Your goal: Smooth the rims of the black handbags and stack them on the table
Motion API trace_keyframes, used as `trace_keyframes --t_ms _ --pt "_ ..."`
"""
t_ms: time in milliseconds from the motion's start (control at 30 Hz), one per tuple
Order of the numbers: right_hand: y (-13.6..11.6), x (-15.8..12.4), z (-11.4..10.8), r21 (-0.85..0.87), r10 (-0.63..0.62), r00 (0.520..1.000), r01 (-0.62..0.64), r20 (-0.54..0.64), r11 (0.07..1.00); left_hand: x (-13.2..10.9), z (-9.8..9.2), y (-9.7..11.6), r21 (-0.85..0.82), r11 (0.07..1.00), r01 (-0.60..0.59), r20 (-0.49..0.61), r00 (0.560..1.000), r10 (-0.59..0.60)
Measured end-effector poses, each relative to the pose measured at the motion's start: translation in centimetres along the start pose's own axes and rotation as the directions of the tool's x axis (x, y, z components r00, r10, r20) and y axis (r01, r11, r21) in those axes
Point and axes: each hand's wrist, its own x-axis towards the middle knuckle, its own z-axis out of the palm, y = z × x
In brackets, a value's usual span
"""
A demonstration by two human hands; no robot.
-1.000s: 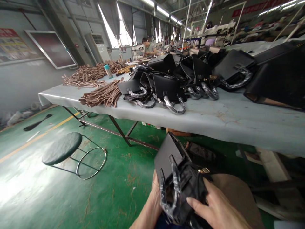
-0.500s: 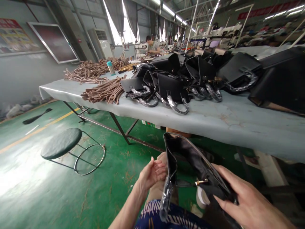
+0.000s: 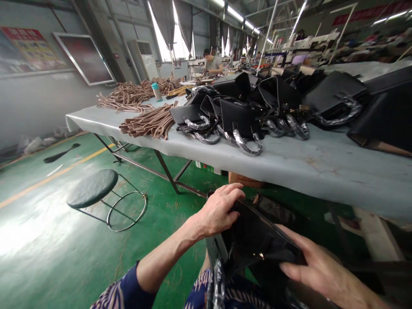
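Note:
A black handbag (image 3: 264,234) is held low in front of me, above my lap, with its top opening towards me. My right hand (image 3: 317,266) grips its right side, thumb on the near face and fingers behind. At the far left end of the opening, my left hand (image 3: 222,210) is bent over the bag's rim, fingers curled and thumb below them; part of its grip is hidden. A gold-coloured clasp (image 3: 259,255) shows inside the bag. The plastic-wrapped handle (image 3: 218,279) hangs on the near left side.
Several black bags (image 3: 241,116) with wrapped handles lie on a grey-covered table (image 3: 289,167) ahead. Bundles of brown strips (image 3: 149,122) and a turquoise-topped bottle (image 3: 157,92) sit further left. A round stool (image 3: 93,189) stands on the green floor. Another person (image 3: 213,63) sits at the back.
My left hand has risen from beside the bag, palm up, to its far left rim, and its fingers have curled over. My right hand keeps its grip. The view has turned slightly left.

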Motion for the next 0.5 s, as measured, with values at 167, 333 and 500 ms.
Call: trace_keyframes --t_ms 167,333,500 --pt "0.9 -0.1 -0.2 -0.039 0.029 0.999 -0.030 -0.018 0.999 -1.6 2.6 -2.3 0.027 0.976 0.215 -0.150 0.966 -0.209" --pt "0.9 -0.1 0.0 -0.041 0.053 0.995 -0.057 -0.082 0.998 -1.6 2.8 -1.9 0.075 0.943 0.325 -0.135 0.940 -0.314" --pt "1.1 0.2 0.4 -0.025 0.043 0.996 -0.045 -0.075 0.999 0.0 2.2 -0.9 0.267 0.890 0.369 -0.061 0.929 -0.366"
